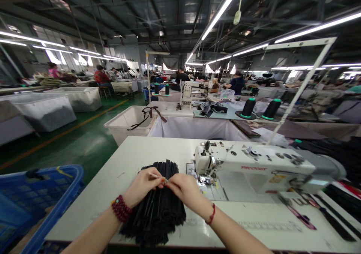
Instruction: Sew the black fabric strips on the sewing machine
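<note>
To the left of the sewing machine (254, 167), the left hand (141, 184) and right hand (184, 188) meet, fingertips pinched together on a thin pale cord (153, 175); the bundle of black strips (159, 216) lies directly beneath them. Farther left of the machine stands a blue basket (63, 170), contents unclear; beyond the machine, leftward, dark straps (144, 118) drape across a white bin (117, 130).
</note>
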{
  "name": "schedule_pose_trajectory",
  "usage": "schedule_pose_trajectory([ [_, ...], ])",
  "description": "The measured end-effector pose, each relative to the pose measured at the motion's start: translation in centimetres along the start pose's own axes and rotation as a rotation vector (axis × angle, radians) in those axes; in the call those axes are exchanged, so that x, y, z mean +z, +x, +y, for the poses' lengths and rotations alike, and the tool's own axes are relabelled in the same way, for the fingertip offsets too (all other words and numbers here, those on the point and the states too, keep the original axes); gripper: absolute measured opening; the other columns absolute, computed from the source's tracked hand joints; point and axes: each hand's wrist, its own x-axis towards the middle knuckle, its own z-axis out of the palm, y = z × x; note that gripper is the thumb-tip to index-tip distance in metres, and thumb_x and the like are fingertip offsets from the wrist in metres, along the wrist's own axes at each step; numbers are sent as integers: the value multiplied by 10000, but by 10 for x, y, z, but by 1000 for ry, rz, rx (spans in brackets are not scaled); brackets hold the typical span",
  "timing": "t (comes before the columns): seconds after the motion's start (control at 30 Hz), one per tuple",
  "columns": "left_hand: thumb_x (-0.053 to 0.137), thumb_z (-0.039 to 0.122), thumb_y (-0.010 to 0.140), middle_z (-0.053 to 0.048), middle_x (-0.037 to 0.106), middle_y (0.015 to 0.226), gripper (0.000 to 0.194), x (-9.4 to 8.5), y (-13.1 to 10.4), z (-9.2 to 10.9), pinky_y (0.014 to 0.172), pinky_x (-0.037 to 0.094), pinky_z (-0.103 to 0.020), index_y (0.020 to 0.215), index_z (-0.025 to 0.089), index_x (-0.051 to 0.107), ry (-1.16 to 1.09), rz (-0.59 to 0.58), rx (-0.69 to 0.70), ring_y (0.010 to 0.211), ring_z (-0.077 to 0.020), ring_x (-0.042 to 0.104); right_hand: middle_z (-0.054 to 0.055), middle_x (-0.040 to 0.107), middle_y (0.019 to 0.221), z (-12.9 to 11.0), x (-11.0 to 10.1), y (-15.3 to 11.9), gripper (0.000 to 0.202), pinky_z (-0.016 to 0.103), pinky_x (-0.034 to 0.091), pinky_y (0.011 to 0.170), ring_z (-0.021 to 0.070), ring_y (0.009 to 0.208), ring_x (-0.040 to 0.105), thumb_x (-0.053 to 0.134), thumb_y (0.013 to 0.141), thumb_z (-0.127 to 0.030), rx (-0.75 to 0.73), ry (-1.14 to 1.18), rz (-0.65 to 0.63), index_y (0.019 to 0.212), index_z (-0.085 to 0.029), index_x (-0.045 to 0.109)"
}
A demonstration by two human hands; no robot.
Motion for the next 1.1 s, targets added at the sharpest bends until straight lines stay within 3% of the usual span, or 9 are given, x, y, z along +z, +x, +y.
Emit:
schedule_pose_trajectory([
  [0.13, 585, 330, 852, -49, 727, 722, 203, -5, 4, 5, 589, 538, -277, 720, 176, 573, 163, -55, 113, 669, -188, 698, 59, 629, 835, -12, -5, -7, 268, 299, 414, 737, 190, 811, 553, 508, 980, -350, -91, 49, -42, 833, -188, 662],
  [0.27, 520, 187, 896, -52, 693, 789, 159, -5, 4, 13, 657, 521, -307, 750, 175, 582, 459, -62, 310, 737, -192, 660, 59, 614, 918, 0, -5, 10, 238, 273, 452, 728, 154, 804, 555, 396, 975, -179, 62, 290, -26, 973, -161, 633],
  [0.33, 505, 114, 894, -66, 685, 841, 162, -4, 4, 14, 740, 510, -352, 773, 178, 592, 623, -98, 455, 815, -217, 638, 31, 621, 869, 10, -2, 22, 275, 230, 450, 627, 122, 699, 538, 381, 940, -107, 55, 331, -109, 1069, -149, 621],
  [0.47, 486, 85, 923, -60, 664, 815, 235, -6, 0, 9, 780, 478, -346, 739, 196, 582, 882, -174, 750, 825, -209, 598, -66, 534, 637, 21, 1, 38, 240, 172, 381, 488, 74, 519, 442, 484, 903, -96, -38, 362, -329, 1045, -162, 665],
  [0.6, 420, 93, 966, -72, 661, 848, 276, -15, -9, 3, 744, 441, -355, 784, 189, 603, 1048, -88, 882, 824, -214, 566, -74, 503, 596, 16, -3, 44, 194, 182, 401, 513, 81, 519, 474, 515, 929, -112, -85, 259, -349, 1032, -152, 675],
  [0.7, 407, 73, 967, -79, 642, 847, 258, -18, -12, 4, 717, 412, -366, 847, 165, 616, 1112, 25, 858, 794, -220, 545, 4, 590, 751, 7, -11, 44, 165, 244, 448, 672, 136, 717, 553, 525, 959, -165, -99, 115, -245, 905, -161, 681],
  [0.8, 426, 164, 991, -50, 603, 794, 249, -19, -12, 8, 680, 393, -342, 811, 180, 598, 1055, 97, 728, 744, -206, 523, 68, 609, 854, 1, -22, 40, 191, 305, 430, 774, 200, 868, 539, 567, 964, -267, -122, -21, -186, 822, -174, 654],
  [0.93, 400, 279, 1012, -24, 583, 749, 310, -19, -19, -2, 665, 392, -318, 759, 198, 560, 860, 46, 518, 721, -194, 519, 80, 597, 831, 10, -30, 24, 254, 324, 407, 768, 219, 874, 513, 539, 981, -286, -207, -135, -229, 758, -186, 604],
  [1.1, 380, 338, 999, -9, 543, 711, 352, -25, -34, -18, 676, 395, -325, 701, 204, 509, 674, 35, 300, 696, -196, 502, 49, 564, 759, 27, -23, -1, 290, 331, 408, 758, 192, 781, 493, 513, 982, -286, -142, 46, -211, 712, -191, 557],
])
